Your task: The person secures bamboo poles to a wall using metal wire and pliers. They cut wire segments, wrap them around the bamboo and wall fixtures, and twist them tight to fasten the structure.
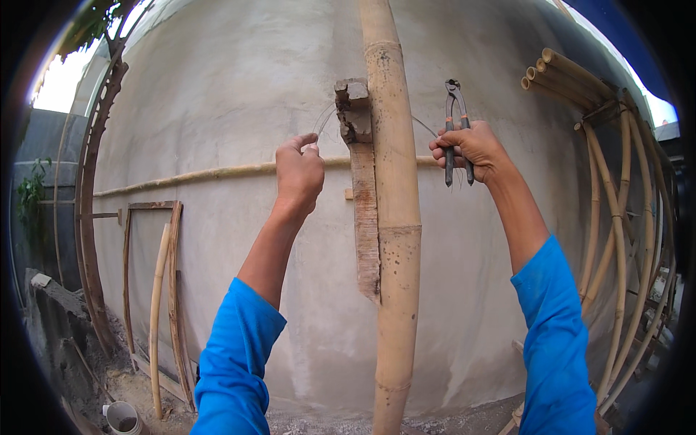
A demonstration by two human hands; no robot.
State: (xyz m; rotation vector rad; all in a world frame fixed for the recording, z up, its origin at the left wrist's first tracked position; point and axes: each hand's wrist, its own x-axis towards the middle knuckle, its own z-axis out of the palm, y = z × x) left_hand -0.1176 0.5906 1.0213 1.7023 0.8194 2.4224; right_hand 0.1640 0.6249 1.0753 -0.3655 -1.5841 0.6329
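Observation:
My left hand is closed in a pinch on a thin wire, left of an upright bamboo pole. My right hand grips black-handled pincers, jaws up and handles hanging down. Between its thumb and fingers it also appears to pinch a wire end coming from the pole's right side. Against the pole's left side stand a rough block and a narrow wooden board below it. Where the wire passes behind the pole and block is hidden.
A grey plastered wall rises behind, crossed by a horizontal bamboo pole. Bamboo scaffolding stands at right. At left are a wooden frame, a leaning bamboo stick, a tree trunk and a bucket.

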